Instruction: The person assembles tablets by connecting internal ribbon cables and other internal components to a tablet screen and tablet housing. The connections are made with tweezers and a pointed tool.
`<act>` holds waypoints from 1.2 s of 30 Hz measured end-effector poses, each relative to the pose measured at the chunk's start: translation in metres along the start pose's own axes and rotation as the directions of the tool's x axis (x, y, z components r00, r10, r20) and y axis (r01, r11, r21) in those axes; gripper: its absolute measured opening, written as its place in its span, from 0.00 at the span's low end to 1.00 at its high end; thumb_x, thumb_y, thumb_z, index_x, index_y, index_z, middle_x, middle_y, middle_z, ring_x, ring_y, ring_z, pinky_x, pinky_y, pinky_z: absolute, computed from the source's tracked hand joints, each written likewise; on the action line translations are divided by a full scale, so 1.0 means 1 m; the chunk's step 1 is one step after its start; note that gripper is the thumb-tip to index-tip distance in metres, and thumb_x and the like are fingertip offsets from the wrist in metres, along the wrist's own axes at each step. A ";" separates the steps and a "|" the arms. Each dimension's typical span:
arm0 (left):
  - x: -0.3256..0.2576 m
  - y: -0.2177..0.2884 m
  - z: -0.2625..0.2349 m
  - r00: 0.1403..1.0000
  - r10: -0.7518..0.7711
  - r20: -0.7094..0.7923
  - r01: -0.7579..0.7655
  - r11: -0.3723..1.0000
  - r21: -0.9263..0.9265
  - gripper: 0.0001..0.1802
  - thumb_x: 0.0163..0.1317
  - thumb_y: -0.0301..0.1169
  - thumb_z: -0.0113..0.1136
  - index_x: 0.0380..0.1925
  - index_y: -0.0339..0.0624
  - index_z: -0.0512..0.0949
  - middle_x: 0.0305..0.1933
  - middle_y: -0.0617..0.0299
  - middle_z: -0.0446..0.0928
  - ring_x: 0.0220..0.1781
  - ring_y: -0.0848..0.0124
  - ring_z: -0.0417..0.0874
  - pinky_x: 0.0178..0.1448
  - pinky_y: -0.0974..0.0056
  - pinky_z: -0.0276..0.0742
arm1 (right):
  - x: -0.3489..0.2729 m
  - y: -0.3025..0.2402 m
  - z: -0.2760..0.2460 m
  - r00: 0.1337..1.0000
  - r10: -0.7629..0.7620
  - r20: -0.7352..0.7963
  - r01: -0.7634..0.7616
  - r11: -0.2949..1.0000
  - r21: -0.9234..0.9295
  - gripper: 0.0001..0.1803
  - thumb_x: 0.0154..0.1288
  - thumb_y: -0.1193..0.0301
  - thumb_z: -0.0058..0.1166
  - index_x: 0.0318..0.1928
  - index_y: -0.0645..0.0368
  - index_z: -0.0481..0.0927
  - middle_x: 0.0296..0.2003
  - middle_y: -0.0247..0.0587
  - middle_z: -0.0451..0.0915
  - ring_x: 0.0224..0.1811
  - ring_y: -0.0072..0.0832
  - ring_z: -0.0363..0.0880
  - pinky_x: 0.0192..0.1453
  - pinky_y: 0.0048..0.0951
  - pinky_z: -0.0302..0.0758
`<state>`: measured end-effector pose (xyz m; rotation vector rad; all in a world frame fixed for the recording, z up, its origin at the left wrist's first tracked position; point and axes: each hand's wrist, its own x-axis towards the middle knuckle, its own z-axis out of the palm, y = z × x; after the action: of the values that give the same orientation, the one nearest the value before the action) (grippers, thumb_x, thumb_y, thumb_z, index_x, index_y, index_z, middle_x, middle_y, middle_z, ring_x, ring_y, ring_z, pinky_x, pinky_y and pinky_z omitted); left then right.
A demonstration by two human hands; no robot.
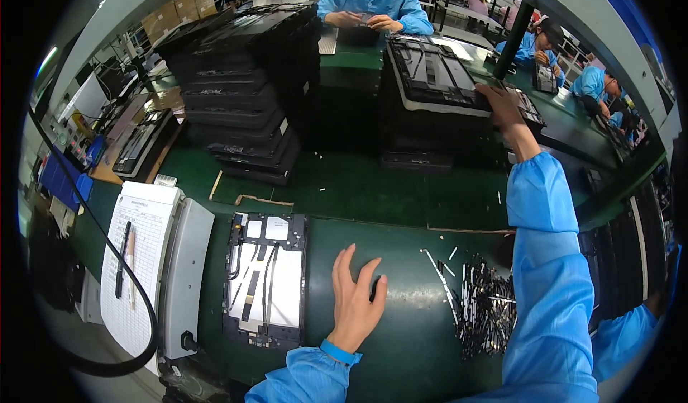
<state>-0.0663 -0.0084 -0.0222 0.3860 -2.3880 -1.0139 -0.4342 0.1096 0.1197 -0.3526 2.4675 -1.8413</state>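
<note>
My left hand (356, 299) hovers over or rests on the green table, fingers spread and empty. Just left of it lies an opened tablet (276, 281), its black frame, silver-white inner plate and dark cables facing up. My right hand (502, 105) reaches far forward, its fingers closed over the right edge of the top black tray (446, 102) on the right-hand stack. An opened tablet (430, 69) lies face up in that tray. The fingertips are partly hidden, and I cannot tell whether they touch the tablet too.
A tall stack of black trays (244, 95) stands at far left. Small black and white strips (487, 306) lie heaped near my right forearm. Papers with pens (136, 238) lie on a grey box (188, 281), crossed by a black cable (107, 242). A co-worker (373, 5) sits opposite.
</note>
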 end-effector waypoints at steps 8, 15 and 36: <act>0.001 0.006 0.010 0.998 0.052 0.021 -0.051 0.998 -0.030 0.16 0.56 0.28 0.57 0.46 0.42 0.74 0.63 0.44 0.56 0.65 0.44 0.55 0.66 0.47 0.54 | -0.017 0.004 -0.037 0.992 0.074 -0.098 -0.059 0.988 0.140 0.19 0.60 0.57 0.54 0.43 0.59 0.80 0.16 0.27 0.70 0.11 0.17 0.57 0.14 0.22 0.49; -0.004 0.012 0.009 1.000 -0.001 -0.013 0.000 0.999 -0.040 0.13 0.58 0.27 0.54 0.45 0.42 0.75 0.62 0.49 0.60 0.65 0.52 0.59 0.66 0.54 0.55 | -0.234 -0.060 -0.111 0.937 -0.351 0.008 0.351 0.936 -0.014 0.23 0.69 0.63 0.42 0.57 0.66 0.69 0.23 0.36 0.80 0.22 0.17 0.69 0.32 0.17 0.63; -0.102 0.291 0.218 0.452 0.018 0.892 0.888 0.083 -0.451 0.63 0.50 0.51 0.66 0.66 0.31 0.28 0.70 0.42 0.39 0.73 0.60 0.42 0.72 0.61 0.41 | -0.447 0.229 -0.321 0.617 0.173 -0.768 0.004 0.975 0.223 0.25 0.73 0.56 0.33 0.52 0.66 0.67 0.47 0.47 0.72 0.50 0.30 0.73 0.56 0.28 0.68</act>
<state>-0.1201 0.3618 0.0265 0.3751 -1.4191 -3.2969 -0.0895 0.5653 -0.0488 0.7637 2.5884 -2.5676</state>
